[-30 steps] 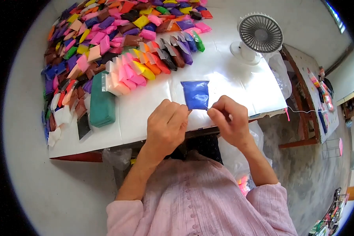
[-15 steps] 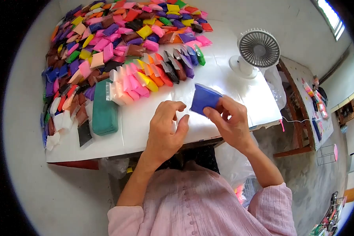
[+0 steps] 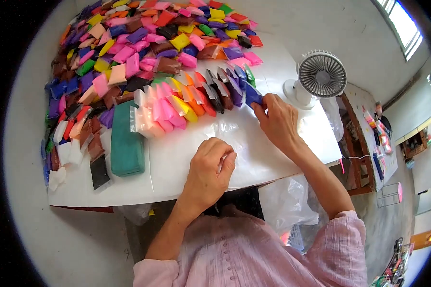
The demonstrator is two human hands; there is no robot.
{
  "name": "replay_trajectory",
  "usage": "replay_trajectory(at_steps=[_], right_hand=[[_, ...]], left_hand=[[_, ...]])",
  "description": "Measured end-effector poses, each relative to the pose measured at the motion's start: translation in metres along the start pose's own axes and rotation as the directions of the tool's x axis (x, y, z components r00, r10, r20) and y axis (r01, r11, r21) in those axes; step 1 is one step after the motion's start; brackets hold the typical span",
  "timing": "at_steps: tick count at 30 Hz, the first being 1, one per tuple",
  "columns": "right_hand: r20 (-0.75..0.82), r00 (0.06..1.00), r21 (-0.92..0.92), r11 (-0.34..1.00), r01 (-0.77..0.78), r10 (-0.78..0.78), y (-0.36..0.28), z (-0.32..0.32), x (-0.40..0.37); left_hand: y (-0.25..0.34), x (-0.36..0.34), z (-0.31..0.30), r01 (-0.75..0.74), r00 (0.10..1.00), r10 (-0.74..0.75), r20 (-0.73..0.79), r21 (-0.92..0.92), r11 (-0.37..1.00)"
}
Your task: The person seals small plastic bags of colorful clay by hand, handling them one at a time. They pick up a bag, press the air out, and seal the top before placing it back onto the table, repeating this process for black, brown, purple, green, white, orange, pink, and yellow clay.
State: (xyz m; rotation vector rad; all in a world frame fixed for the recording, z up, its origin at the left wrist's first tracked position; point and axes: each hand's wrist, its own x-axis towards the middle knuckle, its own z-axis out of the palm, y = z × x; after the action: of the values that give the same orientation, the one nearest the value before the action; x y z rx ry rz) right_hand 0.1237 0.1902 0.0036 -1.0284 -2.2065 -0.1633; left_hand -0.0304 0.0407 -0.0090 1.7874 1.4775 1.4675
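- My right hand (image 3: 278,119) pinches a blue packet (image 3: 253,95) left of the fan (image 3: 322,74).
- The packet looks flat, smooth, deep blue.
- My fingers cover its near corner; its far edge blurs into the packet row (image 3: 208,107).
- My left hand (image 3: 207,167), farther from the fan, curls; hidden fingertips, cannot tell whether closed.

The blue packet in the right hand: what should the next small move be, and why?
Probably ease the blue packet in against the row of packets and let go. The right hand pinches it close by the row's right end, where similar packets sit close together; the left hand shows nothing in its grip.
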Motion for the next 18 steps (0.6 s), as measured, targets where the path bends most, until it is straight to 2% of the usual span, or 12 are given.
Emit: replay_trajectory(at_steps=[2, 5, 18], right_hand=[[0.006, 1.000, -0.023, 1.000, 0.014, -0.014, 0.002, 0.009, 0.004], [0.018, 0.999, -0.029, 0.999, 0.029, -0.028, 0.001, 0.018, 0.008], [0.040, 0.999, -0.038, 0.999, 0.026, -0.025, -0.001, 0.025, 0.005]], left_hand=[[0.000, 0.000, -0.001, 0.004, 1.000, -0.004, 0.006, 0.008, 1.000], [-0.001, 0.000, 0.000, -0.071, 0.997, 0.072, -0.015, 0.049, 0.996], [-0.004, -0.001, 0.003, -0.112, 0.993, 0.114, -0.022, 0.071, 0.991]])
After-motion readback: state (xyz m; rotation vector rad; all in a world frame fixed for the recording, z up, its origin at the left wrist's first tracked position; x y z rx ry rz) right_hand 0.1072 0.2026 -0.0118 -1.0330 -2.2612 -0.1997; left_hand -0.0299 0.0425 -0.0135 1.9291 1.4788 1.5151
